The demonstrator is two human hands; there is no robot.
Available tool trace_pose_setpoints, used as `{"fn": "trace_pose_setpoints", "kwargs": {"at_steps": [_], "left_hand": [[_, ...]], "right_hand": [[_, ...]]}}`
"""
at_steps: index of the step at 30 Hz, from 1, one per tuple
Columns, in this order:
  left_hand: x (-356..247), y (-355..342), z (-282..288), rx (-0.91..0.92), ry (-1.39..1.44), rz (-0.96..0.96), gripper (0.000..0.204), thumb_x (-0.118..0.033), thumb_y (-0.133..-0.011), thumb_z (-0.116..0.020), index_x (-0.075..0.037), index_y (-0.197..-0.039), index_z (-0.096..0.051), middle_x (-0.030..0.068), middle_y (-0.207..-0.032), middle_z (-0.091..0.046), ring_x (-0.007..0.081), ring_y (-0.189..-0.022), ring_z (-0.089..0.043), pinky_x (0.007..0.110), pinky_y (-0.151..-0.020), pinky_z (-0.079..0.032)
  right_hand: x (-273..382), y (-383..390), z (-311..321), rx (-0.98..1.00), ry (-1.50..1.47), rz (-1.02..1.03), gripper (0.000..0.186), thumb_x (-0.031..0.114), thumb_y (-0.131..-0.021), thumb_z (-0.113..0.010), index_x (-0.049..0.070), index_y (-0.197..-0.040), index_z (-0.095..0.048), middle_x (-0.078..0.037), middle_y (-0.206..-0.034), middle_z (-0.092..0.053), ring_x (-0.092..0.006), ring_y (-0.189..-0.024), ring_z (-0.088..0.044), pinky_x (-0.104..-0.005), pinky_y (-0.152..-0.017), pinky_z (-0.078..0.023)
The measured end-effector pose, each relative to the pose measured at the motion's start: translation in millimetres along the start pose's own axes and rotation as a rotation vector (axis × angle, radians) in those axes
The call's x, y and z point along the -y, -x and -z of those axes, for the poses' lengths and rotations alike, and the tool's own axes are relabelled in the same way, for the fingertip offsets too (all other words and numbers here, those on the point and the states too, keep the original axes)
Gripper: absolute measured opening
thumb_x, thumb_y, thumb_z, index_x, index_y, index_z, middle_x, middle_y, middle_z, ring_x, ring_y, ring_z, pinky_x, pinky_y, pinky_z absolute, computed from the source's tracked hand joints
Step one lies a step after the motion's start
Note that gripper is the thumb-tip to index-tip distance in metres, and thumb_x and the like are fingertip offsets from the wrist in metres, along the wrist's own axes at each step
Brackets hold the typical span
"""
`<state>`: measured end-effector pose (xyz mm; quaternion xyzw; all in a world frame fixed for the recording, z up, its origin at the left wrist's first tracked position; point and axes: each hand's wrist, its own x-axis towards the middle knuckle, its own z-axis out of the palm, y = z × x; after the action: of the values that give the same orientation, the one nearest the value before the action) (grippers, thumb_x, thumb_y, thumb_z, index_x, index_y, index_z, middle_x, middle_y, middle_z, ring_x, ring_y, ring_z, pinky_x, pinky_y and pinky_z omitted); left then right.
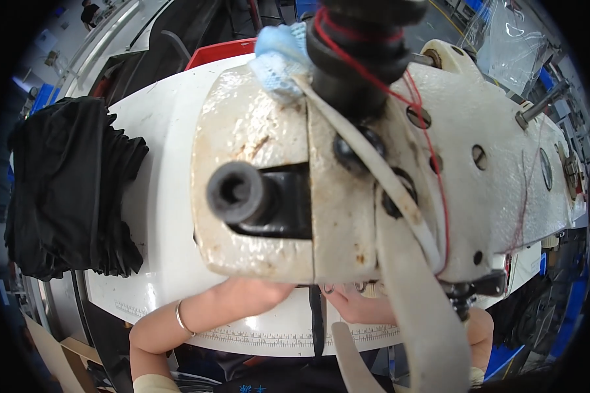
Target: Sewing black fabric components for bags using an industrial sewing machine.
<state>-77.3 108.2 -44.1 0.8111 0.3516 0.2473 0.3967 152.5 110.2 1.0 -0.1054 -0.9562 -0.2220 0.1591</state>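
A large cream sewing machine head (255, 262), with red thread (447, 229) and a pale blue cloth (275, 56) on it, fills the middle. My left hand (262, 295) reaches beneath its front, a silver bangle on the wrist; the fingers are hidden. My right hand (351, 304) is low under the machine to the right, partly behind a pale curved guard (419, 308), its fingertips hidden. Between my hands a narrow black strip (316, 321) runs down over the white table (151, 196). I cannot tell whether either hand grips anything.
A thick stack of folded black fabric (65, 183) lies on the table's left. A red bin (216, 54) is behind the table, a clear plastic bag (505, 46) at the back right. A person (88, 14) is in the far upper left. A cardboard box (69, 354) stands low left.
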Motion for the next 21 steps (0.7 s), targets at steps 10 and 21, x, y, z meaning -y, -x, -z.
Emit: {"fn": "trace_pose_setpoints", "kwargs": {"at_steps": [10,21], "left_hand": [[-140,1,49,0.257,-1.109,-0.225,0.017,-0.012,-0.064,-0.056,0.002,-0.073,-0.060,0.0100,-0.070,-0.052,0.0244,-0.070,-0.052,0.036,-0.087,-0.041],[-136,71,1,0.176,-0.790,-0.268,0.018,-0.012,-0.067,-0.062,-0.003,-0.081,-0.058,0.0040,-0.068,-0.046,0.0197,-0.063,-0.050,0.031,-0.057,-0.040]], "right_hand": [[33,10,39,0.143,-0.764,-0.220,0.037,0.008,-0.076,-0.060,0.003,-0.113,-0.059,-0.011,-0.100,-0.061,-0.0210,-0.090,-0.060,-0.0288,-0.076,-0.049],[98,-1,92,-0.054,-1.619,-0.965,0.056,0.015,-0.088,-0.063,0.002,-0.137,-0.040,-0.009,-0.082,-0.051,-0.0151,-0.071,-0.052,-0.0279,-0.065,-0.044]]}}
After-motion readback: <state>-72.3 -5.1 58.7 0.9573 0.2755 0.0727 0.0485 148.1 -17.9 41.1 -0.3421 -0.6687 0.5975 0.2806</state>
